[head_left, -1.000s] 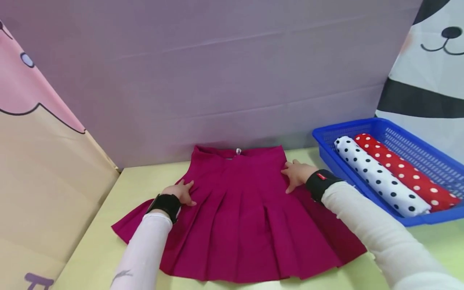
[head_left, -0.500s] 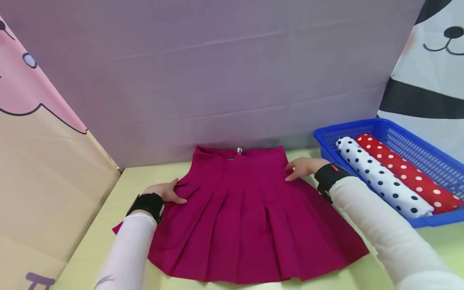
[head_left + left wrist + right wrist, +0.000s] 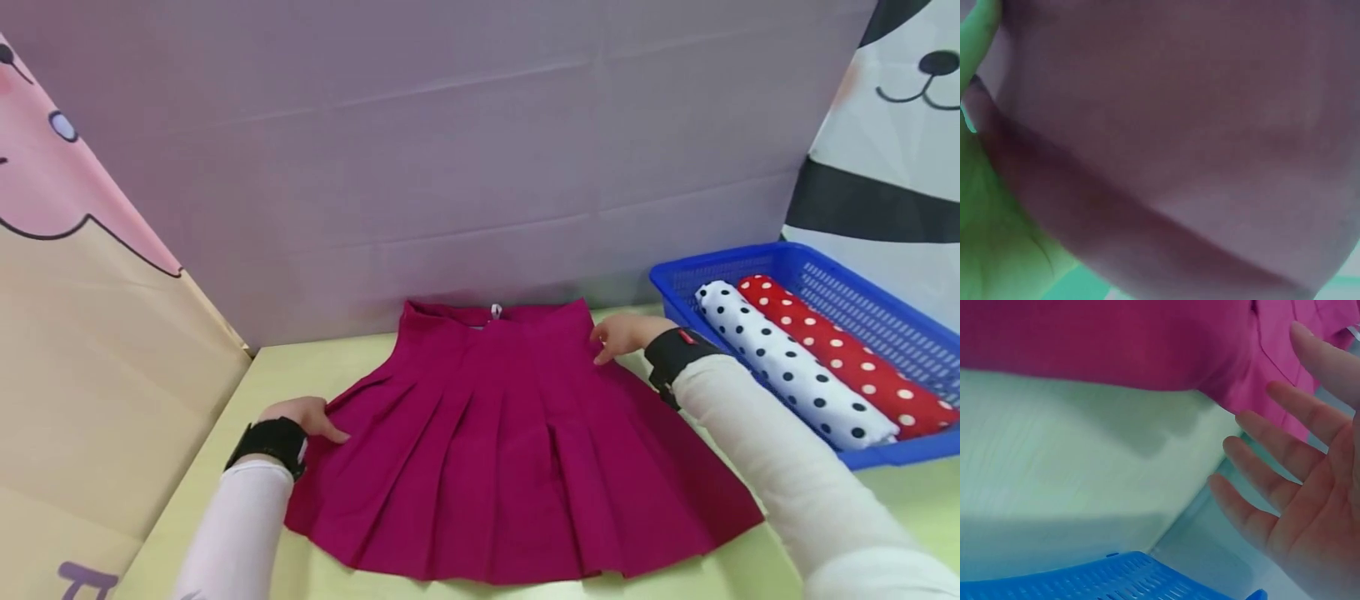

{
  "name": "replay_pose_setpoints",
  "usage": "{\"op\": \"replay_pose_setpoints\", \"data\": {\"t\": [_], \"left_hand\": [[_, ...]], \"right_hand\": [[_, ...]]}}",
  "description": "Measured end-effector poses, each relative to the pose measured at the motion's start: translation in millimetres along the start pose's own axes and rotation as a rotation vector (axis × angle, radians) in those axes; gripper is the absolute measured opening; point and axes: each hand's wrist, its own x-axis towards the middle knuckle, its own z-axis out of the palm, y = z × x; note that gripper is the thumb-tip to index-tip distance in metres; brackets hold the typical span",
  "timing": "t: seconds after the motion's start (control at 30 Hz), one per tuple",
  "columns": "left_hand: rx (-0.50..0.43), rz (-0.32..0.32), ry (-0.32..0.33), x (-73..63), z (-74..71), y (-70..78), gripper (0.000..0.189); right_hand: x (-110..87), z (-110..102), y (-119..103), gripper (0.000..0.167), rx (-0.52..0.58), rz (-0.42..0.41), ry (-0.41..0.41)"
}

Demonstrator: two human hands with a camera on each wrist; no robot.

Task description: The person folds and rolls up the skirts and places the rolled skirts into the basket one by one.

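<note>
A magenta pleated skirt [image 3: 487, 442] lies spread on the pale yellow table, waistband toward the back. On its left side my left hand [image 3: 302, 417] pinches the edge, thumb on top of the cloth. In the left wrist view the skirt [image 3: 1179, 125] fills most of the picture, with its folded edge between thumb and palm. My right hand [image 3: 626, 333] is at the skirt's right side below the waistband. The right wrist view has the right hand [image 3: 1310, 481] with fingers loosely spread, close to the cloth and gripping nothing.
At the right stands a blue plastic basket [image 3: 873, 292]. Inside lie a white roll with black dots [image 3: 795, 367] and a red roll with white dots [image 3: 847, 354]. A grey-purple fabric wall [image 3: 450, 167] rises behind the table [image 3: 300, 367].
My left hand has moved left and toward the front, drawing the skirt's left edge out from its folded side. My right hand has shifted slightly up along the right edge, its fingers less spread.
</note>
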Motion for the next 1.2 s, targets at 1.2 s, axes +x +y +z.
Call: {"op": "replay_pose_setpoints", "data": {"t": [1.2], "left_hand": [[-0.252,0.630,0.321,-8.4,-7.7,98.3,0.043]], "right_hand": [[32.9,-88.7,-283.1,0.050,0.600,-0.139,-0.097]]}}
